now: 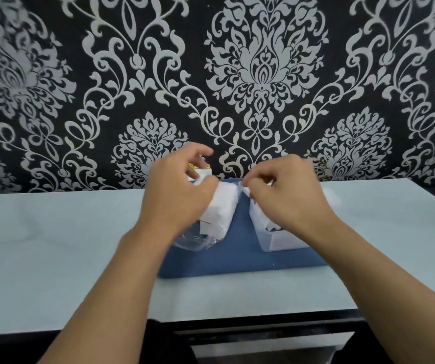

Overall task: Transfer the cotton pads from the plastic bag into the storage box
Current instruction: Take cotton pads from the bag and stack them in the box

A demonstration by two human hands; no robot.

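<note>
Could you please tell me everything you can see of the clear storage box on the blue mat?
The storage box is a clear, plastic-looking rectangular container standing upright on the right part of the blue mat. Its near wall and left corner show; the right hand covers its top. White cotton pads show inside it. Whether the hand touches the box cannot be told.

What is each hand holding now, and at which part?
The left hand grips the plastic bag of cotton pads at its upper end. The right hand is over the storage box; its hold cannot be told.
</note>
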